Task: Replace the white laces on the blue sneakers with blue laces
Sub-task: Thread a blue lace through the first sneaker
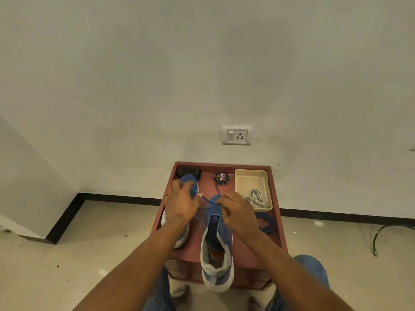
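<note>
One blue sneaker lies along the middle of a small reddish-brown table, heel toward me, its tongue pulled up. A blue lace runs through its front eyelets. My left hand pinches one end of that lace, and my right hand grips the other end above the sneaker's front. The second blue sneaker lies at the table's left, mostly hidden under my left hand and arm. White laces lie in a cream tray. Another blue lace is coiled at the right.
A round black shoe-polish tin and a black brush stand at the table's back edge, against the white wall. A wall socket is above. My knees in jeans flank the table's near edge. A black cable lies on the floor at right.
</note>
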